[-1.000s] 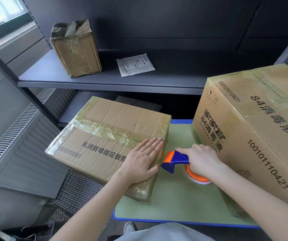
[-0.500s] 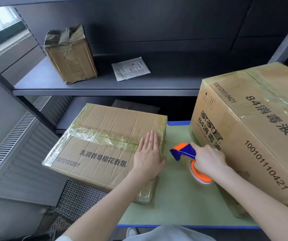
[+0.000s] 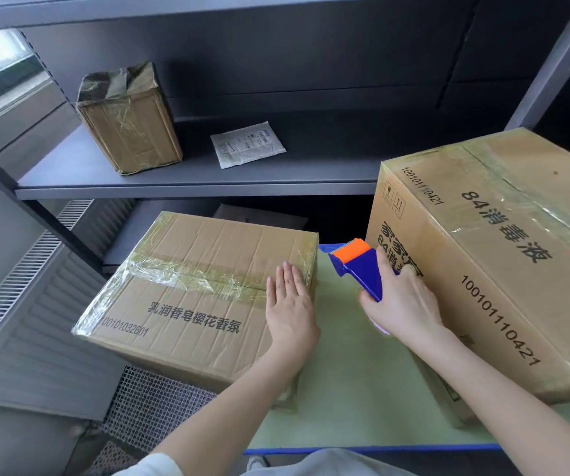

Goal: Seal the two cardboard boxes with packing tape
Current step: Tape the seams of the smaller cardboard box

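A smaller cardboard box lies on the left of the green table, overhanging its left edge, with shiny clear tape along its centre seam. My left hand rests flat on its top near the right edge, fingers straight. A larger box with taped seams stands at the right. My right hand grips a blue and orange tape dispenser between the two boxes, lifted off the table, its orange end pointing up and away. The tape roll is mostly hidden under my palm.
Behind the table stands a dark metal rack; its shelf carries a small tape-wrapped box and a white packet. A radiator and a metal mesh lie to the lower left.
My right hand has raised the dispenser off the table and tipped its orange end upward, toward the larger box. My left hand has turned so its fingers point away, still flat on the smaller box.
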The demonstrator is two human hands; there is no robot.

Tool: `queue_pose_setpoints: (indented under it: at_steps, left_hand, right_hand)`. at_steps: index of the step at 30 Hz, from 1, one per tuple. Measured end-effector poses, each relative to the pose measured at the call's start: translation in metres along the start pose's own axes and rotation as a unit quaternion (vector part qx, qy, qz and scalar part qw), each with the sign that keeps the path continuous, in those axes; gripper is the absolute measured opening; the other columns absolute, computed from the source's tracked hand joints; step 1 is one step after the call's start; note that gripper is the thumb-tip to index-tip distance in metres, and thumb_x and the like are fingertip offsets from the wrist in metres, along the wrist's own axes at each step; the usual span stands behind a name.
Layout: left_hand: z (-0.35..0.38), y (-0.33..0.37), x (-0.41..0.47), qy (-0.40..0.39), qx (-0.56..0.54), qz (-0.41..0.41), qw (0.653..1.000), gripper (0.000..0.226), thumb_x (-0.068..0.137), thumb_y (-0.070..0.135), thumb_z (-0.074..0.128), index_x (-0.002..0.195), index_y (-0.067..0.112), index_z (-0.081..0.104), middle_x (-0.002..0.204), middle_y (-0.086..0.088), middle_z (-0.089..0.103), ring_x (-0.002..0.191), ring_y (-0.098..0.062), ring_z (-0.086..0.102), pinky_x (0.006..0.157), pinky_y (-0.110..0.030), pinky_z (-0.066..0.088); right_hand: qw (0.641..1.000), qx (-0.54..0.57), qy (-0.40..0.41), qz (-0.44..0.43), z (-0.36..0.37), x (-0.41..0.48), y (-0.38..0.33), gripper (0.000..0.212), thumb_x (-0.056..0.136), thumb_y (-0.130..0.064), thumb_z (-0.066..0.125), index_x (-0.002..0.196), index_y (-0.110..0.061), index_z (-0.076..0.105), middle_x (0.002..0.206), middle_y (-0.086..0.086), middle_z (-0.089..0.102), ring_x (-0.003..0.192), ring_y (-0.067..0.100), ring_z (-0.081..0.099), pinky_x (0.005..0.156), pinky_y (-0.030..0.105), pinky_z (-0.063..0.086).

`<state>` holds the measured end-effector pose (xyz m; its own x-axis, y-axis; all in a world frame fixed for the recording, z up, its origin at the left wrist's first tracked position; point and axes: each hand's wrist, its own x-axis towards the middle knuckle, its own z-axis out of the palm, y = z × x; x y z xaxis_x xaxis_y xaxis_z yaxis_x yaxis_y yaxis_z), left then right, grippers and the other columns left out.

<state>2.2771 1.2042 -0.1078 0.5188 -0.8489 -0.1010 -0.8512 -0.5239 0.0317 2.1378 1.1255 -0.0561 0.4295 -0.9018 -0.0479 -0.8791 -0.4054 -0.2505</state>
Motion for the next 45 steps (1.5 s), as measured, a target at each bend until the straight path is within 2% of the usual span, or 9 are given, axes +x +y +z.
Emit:
queue_pose_setpoints:
  at_steps: [8, 11, 16, 22, 28, 33, 36, 40, 45]
  left_hand:
    - [-0.017, -0.06, 0.001, -0.018, -0.193, 0.118, 0.974, 0.056, 0.103, 0.029, 0.023, 0.149, 0.005, 0.002, 0.158, -0.008, -0.004, 0.145, -0.016, -0.008, 0.112, -0.021, -0.008]
    - [-0.015, -0.105, -0.003, 0.025, -0.157, 0.068, 0.985, 0.054, 0.103, 0.026, 0.022, 0.149, 0.005, 0.003, 0.158, -0.01, -0.002, 0.145, -0.019, -0.006, 0.113, -0.023, -0.009]
    - [-0.012, -0.16, -0.007, -0.018, -0.101, -0.008, 0.995, 0.058, 0.102, 0.039, 0.018, 0.151, 0.012, 0.001, 0.158, -0.009, -0.007, 0.145, -0.024, -0.01, 0.116, -0.038, -0.008]
    - [-0.003, -0.136, -0.013, 0.011, -0.063, -0.007, 0.998, 0.064, 0.098, 0.051, 0.021, 0.151, 0.016, 0.009, 0.159, -0.003, 0.005, 0.146, -0.022, -0.001, 0.117, -0.037, 0.0]
    - [0.002, -0.135, -0.011, 0.013, -0.061, 0.03, 0.998, 0.057, 0.102, 0.032, 0.021, 0.15, 0.006, 0.005, 0.158, -0.008, 0.002, 0.146, -0.024, -0.002, 0.117, -0.034, -0.001]
    - [-0.008, -0.183, -0.003, 0.055, -0.097, 0.093, 0.989, 0.049, 0.1, 0.018, 0.033, 0.148, 0.016, 0.026, 0.156, 0.0, 0.02, 0.143, -0.015, 0.019, 0.115, -0.029, 0.014]
    - [-0.013, -0.215, 0.009, 0.072, -0.053, 0.024, 0.996, 0.048, 0.1, 0.02, 0.033, 0.148, 0.018, 0.026, 0.157, -0.006, 0.016, 0.144, -0.021, 0.017, 0.117, -0.037, 0.009]
    - [-0.019, -0.259, 0.028, 0.034, 0.012, -0.082, 0.996, 0.052, 0.1, 0.038, 0.03, 0.15, 0.031, 0.014, 0.158, -0.013, 0.004, 0.145, -0.034, 0.001, 0.113, -0.057, 0.0]
    - [-0.019, -0.27, 0.033, -0.009, -0.026, -0.143, 0.989, 0.063, 0.091, 0.066, 0.026, 0.147, 0.04, 0.016, 0.156, -0.012, 0.012, 0.132, -0.036, 0.03, 0.102, -0.05, 0.032]
  right_hand:
    - [0.992, 0.023, 0.076, -0.095, -0.004, -0.005, -0.033, 0.081, 0.087, -0.049, 0.052, 0.149, -0.02, 0.009, 0.098, 0.011, 0.043, 0.088, 0.028, 0.048, 0.071, 0.034, 0.041]
    - [0.985, 0.012, 0.105, -0.139, -0.005, -0.006, -0.055, 0.084, 0.083, -0.043, 0.063, 0.148, -0.015, 0.018, 0.096, 0.011, 0.046, 0.085, 0.028, 0.048, 0.073, 0.036, 0.038]
    - [0.964, -0.02, 0.153, -0.216, 0.002, -0.008, -0.097, 0.087, 0.074, -0.032, 0.076, 0.144, -0.009, 0.03, 0.092, 0.012, 0.053, 0.082, 0.029, 0.052, 0.073, 0.039, 0.042]
    - [0.943, -0.07, 0.204, -0.255, 0.015, -0.008, -0.146, 0.083, 0.052, -0.025, 0.09, 0.128, -0.014, 0.056, 0.074, 0.009, 0.053, 0.064, 0.028, 0.052, 0.059, 0.035, 0.044]
    - [0.944, -0.097, 0.199, -0.243, 0.042, -0.005, -0.151, 0.085, 0.043, -0.026, 0.093, 0.121, -0.016, 0.062, 0.069, 0.01, 0.051, 0.06, 0.027, 0.053, 0.055, 0.032, 0.044]
    - [0.941, -0.121, 0.214, -0.232, 0.065, -0.011, -0.143, 0.081, 0.054, -0.032, 0.089, 0.128, -0.019, 0.057, 0.08, 0.012, 0.056, 0.072, 0.029, 0.056, 0.074, 0.04, 0.042]
    - [0.945, -0.124, 0.207, -0.222, 0.071, -0.017, -0.148, 0.082, 0.057, -0.035, 0.086, 0.13, -0.013, 0.054, 0.097, 0.019, 0.06, 0.091, 0.036, 0.059, 0.087, 0.049, 0.045]
    - [0.949, -0.096, 0.2, -0.222, 0.068, -0.026, -0.16, 0.081, 0.056, -0.027, 0.085, 0.128, -0.006, 0.055, 0.129, 0.018, 0.054, 0.123, 0.041, 0.044, 0.102, 0.059, 0.03]
    - [0.93, -0.052, 0.116, -0.345, 0.076, -0.049, -0.182, 0.069, 0.065, -0.042, 0.079, 0.121, -0.007, 0.061, 0.127, 0.016, 0.058, 0.121, 0.032, 0.052, 0.099, 0.047, 0.04]
